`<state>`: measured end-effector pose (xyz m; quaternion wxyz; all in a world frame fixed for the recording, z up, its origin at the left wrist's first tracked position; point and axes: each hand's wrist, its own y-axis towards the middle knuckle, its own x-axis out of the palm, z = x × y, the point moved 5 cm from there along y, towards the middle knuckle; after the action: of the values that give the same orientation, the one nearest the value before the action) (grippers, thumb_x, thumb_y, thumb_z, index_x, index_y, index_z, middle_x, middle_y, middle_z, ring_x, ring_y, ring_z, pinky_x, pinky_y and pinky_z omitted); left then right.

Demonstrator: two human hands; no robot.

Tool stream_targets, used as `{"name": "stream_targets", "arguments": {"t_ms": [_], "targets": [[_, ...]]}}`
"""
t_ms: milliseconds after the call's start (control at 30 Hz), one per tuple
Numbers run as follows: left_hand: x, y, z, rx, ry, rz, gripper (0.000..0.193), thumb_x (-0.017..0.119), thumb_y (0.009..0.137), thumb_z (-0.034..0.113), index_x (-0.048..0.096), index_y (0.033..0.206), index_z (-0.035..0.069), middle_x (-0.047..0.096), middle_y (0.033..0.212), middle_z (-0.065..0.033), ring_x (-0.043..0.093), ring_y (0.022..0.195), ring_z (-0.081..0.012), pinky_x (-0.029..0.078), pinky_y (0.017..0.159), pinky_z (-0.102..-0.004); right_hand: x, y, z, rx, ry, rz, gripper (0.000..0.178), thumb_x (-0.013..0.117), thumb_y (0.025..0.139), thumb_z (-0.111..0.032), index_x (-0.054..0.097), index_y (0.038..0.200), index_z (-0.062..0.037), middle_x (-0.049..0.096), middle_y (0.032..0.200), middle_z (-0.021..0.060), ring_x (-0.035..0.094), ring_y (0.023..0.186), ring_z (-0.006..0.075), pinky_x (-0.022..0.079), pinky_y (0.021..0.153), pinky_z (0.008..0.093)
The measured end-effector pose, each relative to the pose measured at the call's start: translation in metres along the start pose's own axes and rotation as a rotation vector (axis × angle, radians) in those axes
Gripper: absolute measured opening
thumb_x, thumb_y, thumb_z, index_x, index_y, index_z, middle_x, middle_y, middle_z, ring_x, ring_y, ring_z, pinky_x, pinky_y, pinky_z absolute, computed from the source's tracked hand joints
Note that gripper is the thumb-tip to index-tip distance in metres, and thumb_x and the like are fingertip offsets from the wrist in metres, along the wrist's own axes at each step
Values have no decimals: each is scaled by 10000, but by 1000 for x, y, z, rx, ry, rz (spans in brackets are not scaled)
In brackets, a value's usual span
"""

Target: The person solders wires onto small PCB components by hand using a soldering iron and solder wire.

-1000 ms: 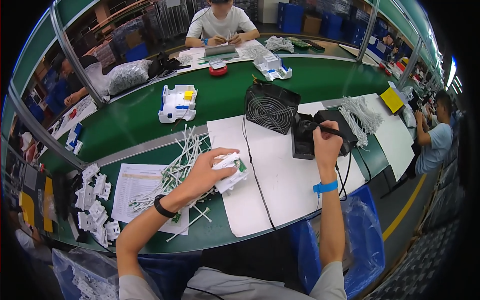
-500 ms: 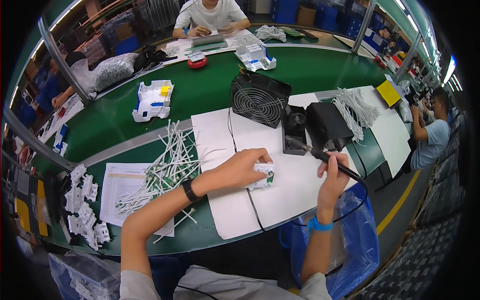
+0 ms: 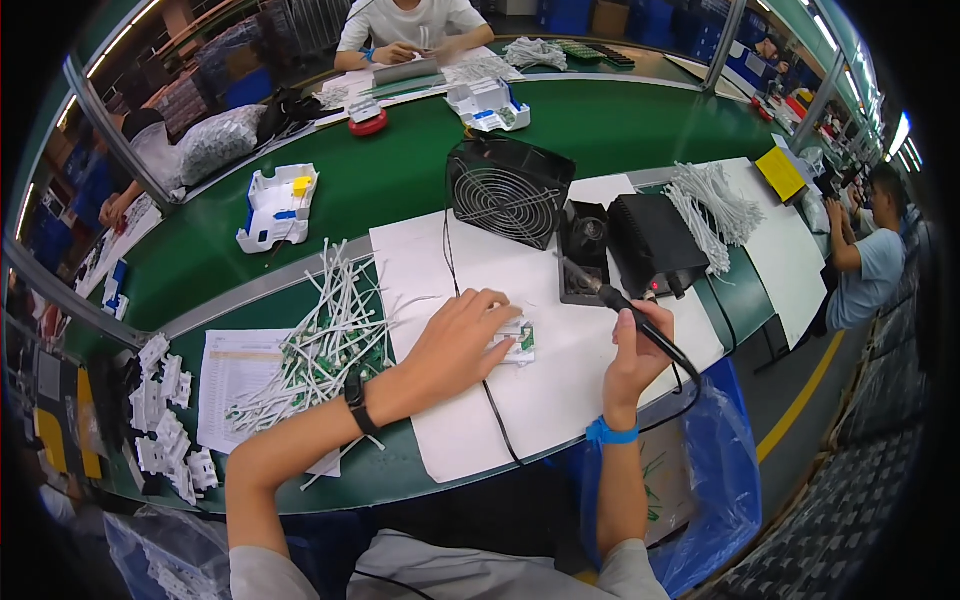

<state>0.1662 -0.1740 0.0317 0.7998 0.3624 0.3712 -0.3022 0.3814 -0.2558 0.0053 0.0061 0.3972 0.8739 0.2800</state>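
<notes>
A small white plastic part with a green circuit board (image 3: 527, 340) lies on the white sheet (image 3: 470, 420). My left hand (image 3: 462, 335) is over its left side, thumb and fingertips around that edge. My right hand (image 3: 637, 365) grips the black handle of a soldering iron (image 3: 625, 303), held like a pen. The iron's tip points up and left over the black iron stand (image 3: 585, 285). Left of the sheet lies a heap of white wires with small green boards (image 3: 335, 345).
A black fan (image 3: 508, 200) and a black soldering station (image 3: 655, 245) stand behind. White cable bundles (image 3: 712, 210) lie to the right. White plastic parts (image 3: 165, 420) and a printed sheet (image 3: 240, 375) are at left. White housings (image 3: 277, 210) sit on the green belt. A person (image 3: 410, 35) works opposite.
My left fingers have slid slightly left on the white part, uncovering more of it. My right hand has shifted a little left and down with the iron. The whole view has shifted slightly.
</notes>
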Motion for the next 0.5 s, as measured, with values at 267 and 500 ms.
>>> {"name": "stream_targets", "arguments": {"t_ms": [267, 500], "targets": [[13, -15, 5, 215, 37, -35, 391, 736, 850, 163, 631, 1212, 56, 591, 1182, -119, 551, 1101, -287, 462, 914, -394, -16, -8, 6, 18, 35, 165, 163, 625, 942, -131, 508, 998, -33, 506, 898, 31, 455, 785, 84, 380, 707, 223], [22, -1, 0, 222, 122, -132, 420, 743, 838, 168, 658, 1245, 107, 589, 1137, -96, 552, 1041, -279, 460, 899, -392, -13, -7, 10, -78, -100, 70, 88, 558, 954, -119, 485, 966, -70, 489, 891, 9, 422, 735, 50, 345, 604, 176]]}}
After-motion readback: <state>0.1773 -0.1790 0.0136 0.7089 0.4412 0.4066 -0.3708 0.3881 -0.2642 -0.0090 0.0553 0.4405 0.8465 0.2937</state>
